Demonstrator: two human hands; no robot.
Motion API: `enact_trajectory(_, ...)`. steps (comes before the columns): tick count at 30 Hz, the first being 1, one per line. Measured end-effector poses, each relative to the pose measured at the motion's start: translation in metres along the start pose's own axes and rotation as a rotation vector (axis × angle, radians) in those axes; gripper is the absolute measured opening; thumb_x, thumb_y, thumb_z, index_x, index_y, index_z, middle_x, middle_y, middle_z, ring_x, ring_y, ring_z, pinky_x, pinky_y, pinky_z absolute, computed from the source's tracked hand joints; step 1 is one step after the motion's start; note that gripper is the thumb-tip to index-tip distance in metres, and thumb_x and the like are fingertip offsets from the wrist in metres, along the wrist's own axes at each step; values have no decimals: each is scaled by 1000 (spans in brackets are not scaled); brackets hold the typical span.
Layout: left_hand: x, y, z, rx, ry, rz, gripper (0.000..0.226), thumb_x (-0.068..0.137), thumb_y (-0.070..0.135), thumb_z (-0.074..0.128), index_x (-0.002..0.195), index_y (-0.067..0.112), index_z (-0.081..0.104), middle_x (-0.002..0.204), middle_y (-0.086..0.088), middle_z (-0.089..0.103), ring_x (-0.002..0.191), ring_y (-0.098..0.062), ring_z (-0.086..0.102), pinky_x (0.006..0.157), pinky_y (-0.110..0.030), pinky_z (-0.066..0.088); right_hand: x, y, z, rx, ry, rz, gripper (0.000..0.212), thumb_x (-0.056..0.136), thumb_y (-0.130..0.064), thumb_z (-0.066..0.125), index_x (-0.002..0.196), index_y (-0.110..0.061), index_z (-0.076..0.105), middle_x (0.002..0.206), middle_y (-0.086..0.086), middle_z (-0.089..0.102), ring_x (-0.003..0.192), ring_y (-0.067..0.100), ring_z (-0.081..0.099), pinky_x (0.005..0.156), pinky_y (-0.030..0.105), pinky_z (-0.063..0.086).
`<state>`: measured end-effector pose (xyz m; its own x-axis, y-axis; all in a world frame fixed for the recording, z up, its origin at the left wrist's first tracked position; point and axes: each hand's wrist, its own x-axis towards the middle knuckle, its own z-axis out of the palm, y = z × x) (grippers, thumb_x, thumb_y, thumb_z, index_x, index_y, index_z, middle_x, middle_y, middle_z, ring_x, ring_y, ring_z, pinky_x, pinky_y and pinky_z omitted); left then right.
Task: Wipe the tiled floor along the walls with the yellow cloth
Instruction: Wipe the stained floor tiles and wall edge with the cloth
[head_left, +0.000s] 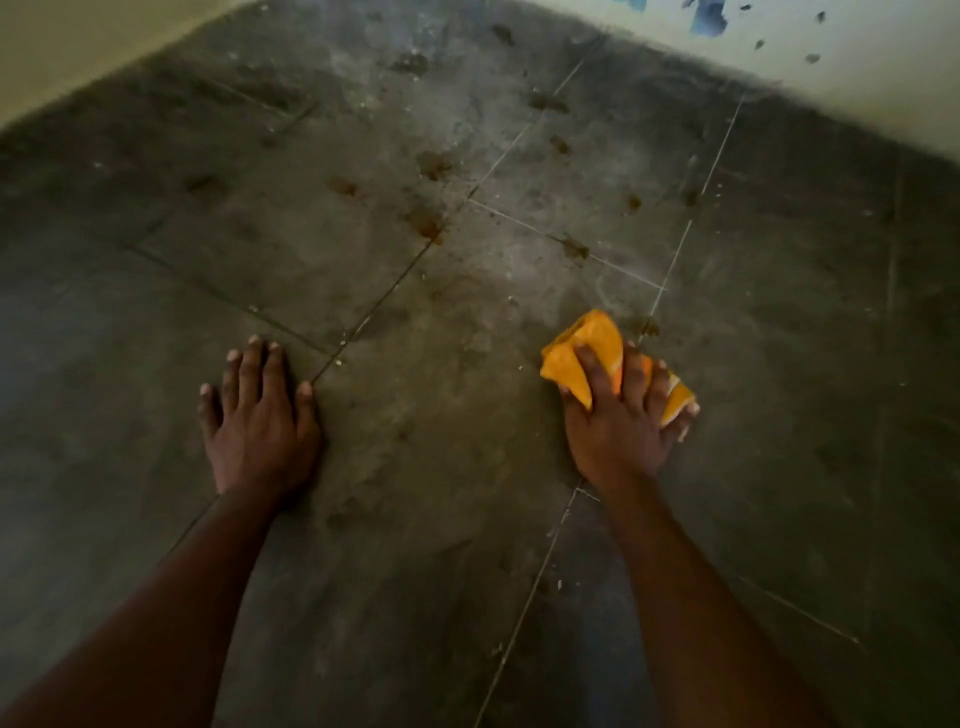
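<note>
Your left hand (258, 415) lies flat on the floor (415, 467), fingers (252, 364) spread. Your right hand (621, 415) presses the cloth (582, 353) down, fingers clamped on it.

The left hand (260, 421) lies flat on the dark tiled floor (467, 519); the right hand (618, 415), to its right, presses on the crumpled yellow cloth (582, 358); pale walls (831, 62) stand behind
</note>
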<state>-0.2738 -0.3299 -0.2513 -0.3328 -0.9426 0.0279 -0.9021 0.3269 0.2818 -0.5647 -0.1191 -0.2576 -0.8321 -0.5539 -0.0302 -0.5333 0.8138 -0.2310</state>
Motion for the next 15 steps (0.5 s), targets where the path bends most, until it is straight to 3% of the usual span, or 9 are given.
enact_trajectory(5, 2, 2, -2, -16, 16, 6, 75, 98, 56, 20, 163, 18, 27, 174, -3, 17, 162, -23, 8, 129, -53, 3, 37, -35, 0, 5, -66, 43, 64, 95, -71, 39, 153, -66, 10, 174, -11, 2, 159, 32, -9, 117, 75, -8)
enact_trajectory(11, 2, 3, -2, -21, 42, 15, 71, 99, 53, 25, 158, 16, 34, 171, -6, 25, 160, -28, 16, 128, -57, 9, -1, 15, -7, -87, -73, -296, 63, 92, -74, 27, 152, -69, 7, 174, -11, 5, 160, 31, 3, 122, 68, 0)
enact_trajectory(15, 6, 1, -2, -18, 27, 27, 71, 99, 53, 25, 159, 15, 33, 171, -7, 24, 161, -27, 15, 128, -56, 8, 50, 33, -13, -26, -63, 19, 67, 88, -77, 20, 153, -65, 13, 174, -5, 8, 160, 32, 3, 120, 73, 5)
